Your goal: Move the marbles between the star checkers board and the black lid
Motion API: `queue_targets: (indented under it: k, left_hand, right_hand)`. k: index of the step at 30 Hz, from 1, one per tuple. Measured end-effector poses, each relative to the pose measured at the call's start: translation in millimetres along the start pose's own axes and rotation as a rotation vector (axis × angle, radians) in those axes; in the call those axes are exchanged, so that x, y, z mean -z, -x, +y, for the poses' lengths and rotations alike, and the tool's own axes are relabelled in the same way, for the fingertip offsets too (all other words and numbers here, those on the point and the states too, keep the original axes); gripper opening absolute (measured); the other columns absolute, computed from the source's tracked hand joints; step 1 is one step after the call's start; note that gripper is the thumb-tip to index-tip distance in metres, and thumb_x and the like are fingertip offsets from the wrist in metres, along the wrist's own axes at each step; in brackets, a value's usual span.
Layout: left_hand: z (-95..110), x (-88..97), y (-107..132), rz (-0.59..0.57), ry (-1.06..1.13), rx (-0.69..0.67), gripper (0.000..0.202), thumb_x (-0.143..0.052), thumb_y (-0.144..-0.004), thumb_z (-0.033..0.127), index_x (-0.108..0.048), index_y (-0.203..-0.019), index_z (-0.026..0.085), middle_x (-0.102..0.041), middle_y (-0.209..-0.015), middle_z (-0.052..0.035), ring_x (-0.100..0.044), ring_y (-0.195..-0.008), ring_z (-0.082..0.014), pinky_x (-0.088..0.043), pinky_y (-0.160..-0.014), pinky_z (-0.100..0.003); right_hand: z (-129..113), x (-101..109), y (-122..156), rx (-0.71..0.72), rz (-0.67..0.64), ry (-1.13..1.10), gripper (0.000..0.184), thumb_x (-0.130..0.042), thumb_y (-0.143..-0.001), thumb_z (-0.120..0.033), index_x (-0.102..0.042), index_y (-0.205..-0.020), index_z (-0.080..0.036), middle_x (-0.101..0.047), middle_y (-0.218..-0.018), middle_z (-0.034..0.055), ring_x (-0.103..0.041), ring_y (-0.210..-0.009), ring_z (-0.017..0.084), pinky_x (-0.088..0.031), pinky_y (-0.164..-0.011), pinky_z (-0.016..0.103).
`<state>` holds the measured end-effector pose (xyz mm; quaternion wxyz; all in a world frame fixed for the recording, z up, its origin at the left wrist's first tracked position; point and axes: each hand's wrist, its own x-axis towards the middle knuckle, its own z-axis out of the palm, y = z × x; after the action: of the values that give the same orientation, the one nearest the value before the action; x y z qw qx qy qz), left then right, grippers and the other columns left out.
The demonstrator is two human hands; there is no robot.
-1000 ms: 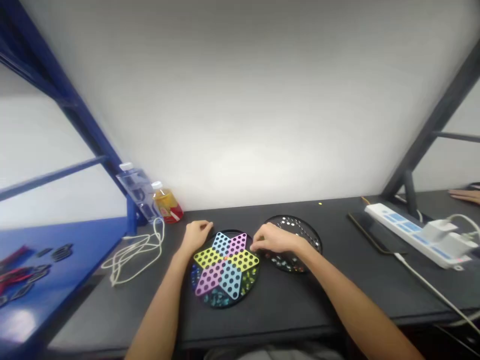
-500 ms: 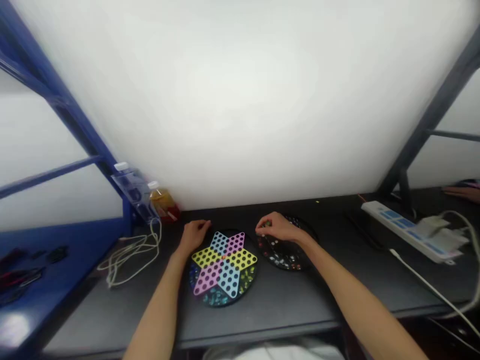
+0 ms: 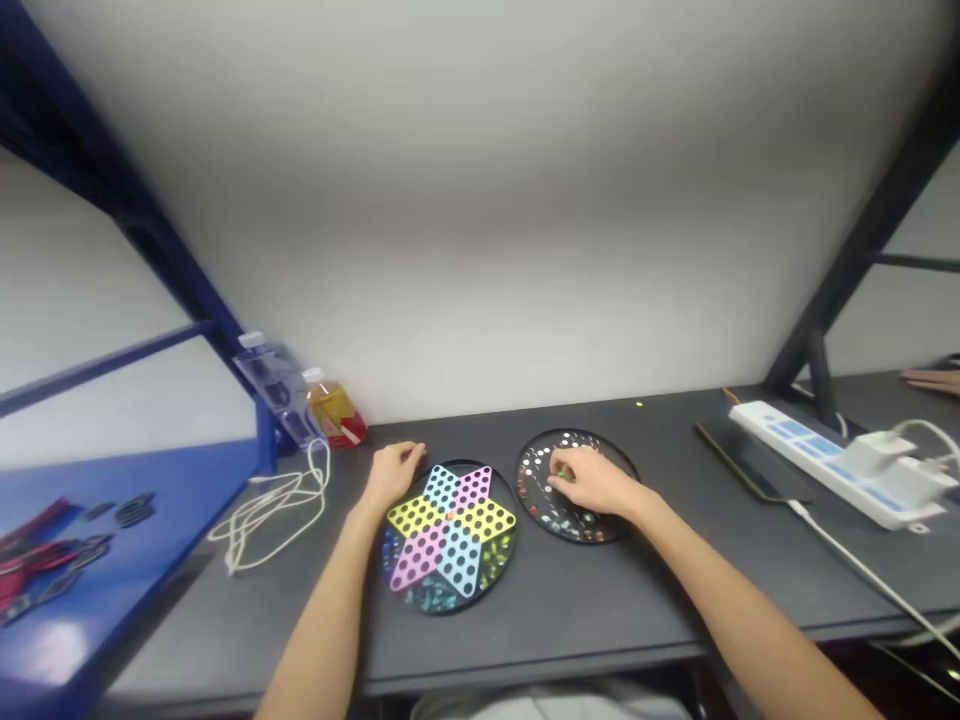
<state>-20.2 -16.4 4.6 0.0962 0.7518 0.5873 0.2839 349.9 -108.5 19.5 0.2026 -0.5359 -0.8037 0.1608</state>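
A Chinese checkers board [image 3: 451, 572] lies on the dark desk, its star of blue, pink and yellow points dotted with holes. Blue, teal and yellow-green marbles show in the round case around the star. My left hand [image 3: 393, 472] rests by the board's upper left edge with its fingers curled in; whatever may be inside is hidden. To the right, my right hand [image 3: 594, 480] is over a round black tray [image 3: 534, 492] that holds white, clear and reddish pieces. Its thumb and fingers pinch a small green marble [image 3: 562, 474], partly covered by the fingertips.
A coiled white cable [image 3: 259, 515] and a bottle with yellow and red [image 3: 335, 412] stand at left near a clear bottle [image 3: 274, 380]. At right are a phone [image 3: 739, 460] with its cable and a white power strip [image 3: 817, 460]. Another person's hand [image 3: 934, 380] shows at the far right.
My right hand has moved right, from the tray's left edge to further over the tray, the green marble still in its fingers. My left hand keeps its place beside the board.
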Motion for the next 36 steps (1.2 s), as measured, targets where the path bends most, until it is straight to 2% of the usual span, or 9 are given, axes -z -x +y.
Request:
queue_targets:
  k: [3,6,13,21,25,29,32,36]
  left_hand:
    - [1,0.6,0,-0.007,-0.004,0.002,0.047,-0.04,-0.088,0.051,-0.073,-0.078,0.018,-0.071,-0.071,-0.0032,-0.062,-0.066,-0.0188,-0.041,-0.063,-0.026]
    - [2,1.4,1,-0.003,-0.003,-0.005,0.047,-0.04,-0.089,0.051,-0.073,-0.079,0.018,-0.071,-0.07,-0.0032,-0.061,-0.066,-0.0187,-0.041,-0.063,-0.026]
    - [3,1.2,1,-0.008,-0.003,0.013,0.047,-0.041,-0.088,0.051,-0.074,-0.08,0.018,-0.071,-0.07,-0.0029,-0.061,-0.066,-0.0185,-0.041,-0.064,-0.025]
    - [3,0.9,0,-0.009,0.017,0.015,0.047,-0.042,-0.088,0.052,-0.074,-0.08,0.018,-0.072,-0.071,-0.0027,-0.062,-0.066,-0.0188,-0.042,-0.064,-0.025]
    - [4,2.1,0,-0.007,0.017,0.027,0.047,-0.043,-0.087,0.052,-0.074,-0.08,0.018,-0.072,-0.07,-0.0032,-0.062,-0.066,-0.0192,-0.042,-0.063,-0.026]
    - [7,4.6,2,-0.03,0.06,0.019,0.046,-0.046,-0.086,0.054,-0.075,-0.082,0.019,-0.073,-0.072,-0.0027,-0.063,-0.066,-0.0193,-0.043,-0.064,-0.027]
    - [11,6.1,3,-0.044,0.12,0.015,0.044,-0.051,-0.083,0.055,-0.076,-0.087,0.019,-0.075,-0.08,-0.0034,-0.066,-0.073,-0.0205,-0.046,-0.069,-0.027]
    - [19,7.1,5,-0.052,0.149,-0.036,0.038,-0.061,-0.078,0.054,-0.077,-0.086,0.02,-0.076,-0.087,-0.0042,-0.067,-0.082,-0.0217,-0.048,-0.077,-0.029]
  right_hand:
    - [-4,4,1,0.061,-0.046,-0.093,0.016,-0.058,-0.085,-0.029,-0.068,-0.081,-0.017,-0.068,-0.079,0.0043,-0.058,-0.071,0.016,-0.038,-0.067,0.025]
    - [-6,8,2,0.076,-0.049,-0.164,0.019,-0.054,-0.087,-0.028,-0.069,-0.083,-0.016,-0.068,-0.078,0.0038,-0.058,-0.07,0.015,-0.038,-0.065,0.025]
    - [-7,17,6,0.041,-0.054,-0.246,0.029,-0.046,-0.091,-0.029,-0.069,-0.081,-0.016,-0.065,-0.069,0.0021,-0.054,-0.061,0.014,-0.038,-0.059,0.025]
    - [-3,12,4,0.001,-0.099,-0.358,0.03,-0.043,-0.092,-0.032,-0.065,-0.083,-0.015,-0.063,-0.069,0.0012,-0.055,-0.051,0.012,-0.04,-0.053,0.022]
    - [0,11,3,0.008,-0.071,-0.304,0.031,-0.04,-0.093,-0.027,-0.066,-0.082,-0.015,-0.063,-0.07,0.0022,-0.055,-0.056,0.012,-0.039,-0.056,0.023]
    - [4,11,2,0.07,0.002,-0.176,0.03,-0.041,-0.092,-0.023,-0.066,-0.077,-0.016,-0.065,-0.074,0.0035,-0.057,-0.067,0.014,-0.039,-0.066,0.025]
    - [6,10,0,0.077,0.026,-0.083,0.029,-0.043,-0.092,-0.022,-0.064,-0.073,-0.016,-0.066,-0.075,0.0047,-0.056,-0.071,0.016,-0.038,-0.07,0.025]
    - [7,8,0,0.05,0.007,-0.044,0.027,-0.044,-0.092,-0.024,-0.065,-0.076,-0.016,-0.066,-0.078,0.0054,-0.057,-0.071,0.016,-0.037,-0.07,0.025]
